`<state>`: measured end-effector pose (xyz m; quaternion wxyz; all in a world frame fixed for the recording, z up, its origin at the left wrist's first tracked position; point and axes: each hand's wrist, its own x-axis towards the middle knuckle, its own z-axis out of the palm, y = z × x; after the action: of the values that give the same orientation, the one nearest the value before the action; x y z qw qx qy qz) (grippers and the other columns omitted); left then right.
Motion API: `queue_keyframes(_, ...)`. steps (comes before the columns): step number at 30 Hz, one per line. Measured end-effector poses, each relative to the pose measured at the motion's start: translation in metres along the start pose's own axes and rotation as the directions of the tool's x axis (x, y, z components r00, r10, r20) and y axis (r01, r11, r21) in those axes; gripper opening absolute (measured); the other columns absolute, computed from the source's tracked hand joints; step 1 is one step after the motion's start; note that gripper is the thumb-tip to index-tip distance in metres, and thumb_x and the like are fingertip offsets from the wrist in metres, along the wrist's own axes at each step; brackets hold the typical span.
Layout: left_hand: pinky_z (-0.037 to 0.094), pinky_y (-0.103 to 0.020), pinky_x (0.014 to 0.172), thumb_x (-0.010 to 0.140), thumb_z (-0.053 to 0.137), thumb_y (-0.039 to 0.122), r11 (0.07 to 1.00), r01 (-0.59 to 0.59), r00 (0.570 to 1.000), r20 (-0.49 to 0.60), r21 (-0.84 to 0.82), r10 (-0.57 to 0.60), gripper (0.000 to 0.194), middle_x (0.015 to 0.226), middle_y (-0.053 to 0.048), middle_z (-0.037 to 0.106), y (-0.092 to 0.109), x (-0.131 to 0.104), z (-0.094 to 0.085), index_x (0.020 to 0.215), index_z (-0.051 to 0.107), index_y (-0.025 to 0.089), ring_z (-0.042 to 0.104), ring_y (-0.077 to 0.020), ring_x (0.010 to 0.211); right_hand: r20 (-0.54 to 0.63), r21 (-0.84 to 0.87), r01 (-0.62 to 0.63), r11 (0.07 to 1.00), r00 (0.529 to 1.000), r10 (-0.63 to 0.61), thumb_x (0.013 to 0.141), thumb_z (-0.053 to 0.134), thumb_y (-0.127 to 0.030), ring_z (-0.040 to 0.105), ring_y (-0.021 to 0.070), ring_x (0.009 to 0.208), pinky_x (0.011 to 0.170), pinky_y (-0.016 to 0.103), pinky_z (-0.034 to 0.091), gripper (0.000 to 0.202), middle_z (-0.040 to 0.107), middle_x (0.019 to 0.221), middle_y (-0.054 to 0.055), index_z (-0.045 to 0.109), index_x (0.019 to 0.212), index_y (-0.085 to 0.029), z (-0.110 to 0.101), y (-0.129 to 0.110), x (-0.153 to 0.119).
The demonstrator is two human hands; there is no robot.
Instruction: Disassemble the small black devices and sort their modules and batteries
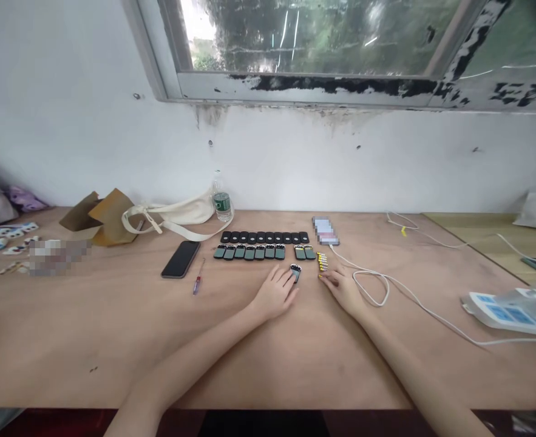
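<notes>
My left hand (274, 294) rests on the table with its fingers apart, its fingertips touching a small grey-and-black device (295, 273). To the right, my right hand (342, 288) is closed in a pinch at the near end of a column of small yellow-and-silver pieces (323, 262); what its fingertips hold is too small to make out. Beyond my hands lies a row of similar grey devices (249, 252), with two more (305, 252) set apart at its right. Behind them runs a row of black covers (265, 237).
A black phone (181, 259) and a small screwdriver (197, 284) lie at left. Farther back are a white bag (186, 211), a bottle (222, 203) and a brown paper bag (115, 215). A lit phone (326, 230), white cable (413, 297) and power strip (507, 312) occupy the right.
</notes>
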<state>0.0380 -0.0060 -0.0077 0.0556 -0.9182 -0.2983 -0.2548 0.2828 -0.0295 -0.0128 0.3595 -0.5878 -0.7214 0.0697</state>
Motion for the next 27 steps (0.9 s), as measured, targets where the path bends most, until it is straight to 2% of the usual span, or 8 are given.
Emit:
queue_keyframes(6,0.015,-0.052,0.113,0.095,0.031,0.036,0.99,0.12,0.993,0.013,0.071,-0.121,0.045,0.124,-0.016,0.058,0.001,0.012,0.008,0.122,0.055,0.008,0.047,-0.0269,0.122,0.003,-0.034,-0.006,0.999,1.0,0.006,0.088,0.049,-0.035,0.054,0.0242,0.086,0.076,0.038,0.046,0.022,0.057,0.083,0.007,0.066,0.086,-0.022,0.003,0.001,0.001)
queue_keyframes(12,0.013,-0.058,0.111,0.093,0.034,0.036,0.966,0.252,0.967,0.006,0.055,-0.253,0.047,0.129,-0.019,0.053,-0.001,0.024,0.02,0.126,0.051,0.007,0.041,-0.0322,0.126,-0.03,-0.017,-0.01,1.0,0.999,0.01,0.088,0.049,-0.036,0.052,0.0256,0.087,0.075,0.04,0.046,0.022,0.056,0.082,0.007,0.066,0.084,-0.023,0.004,0.002,0.0)
queue_keyframes(22,0.013,-0.06,0.109,0.091,0.036,0.037,0.945,0.325,0.945,0.008,0.037,-0.326,0.049,0.136,-0.02,0.046,-0.007,0.045,0.032,0.128,0.048,0.008,0.034,-0.0342,0.131,-0.053,-0.055,0.017,0.998,0.998,-0.02,0.089,0.048,-0.033,0.051,0.0261,0.091,0.078,0.041,0.045,0.02,0.056,0.084,0.008,0.065,0.086,-0.022,0.009,0.006,0.006)
queue_keyframes(27,0.015,-0.062,0.108,0.091,0.038,0.036,0.943,0.33,0.944,-0.01,0.036,-0.329,0.051,0.142,-0.019,0.039,-0.009,0.05,0.036,0.136,0.041,0.011,0.03,-0.0346,0.133,-0.057,-0.073,0.029,0.997,0.998,-0.033,0.089,0.048,-0.032,0.051,0.0257,0.092,0.079,0.04,0.045,0.019,0.056,0.086,0.008,0.064,0.089,-0.022,0.009,0.005,0.007)
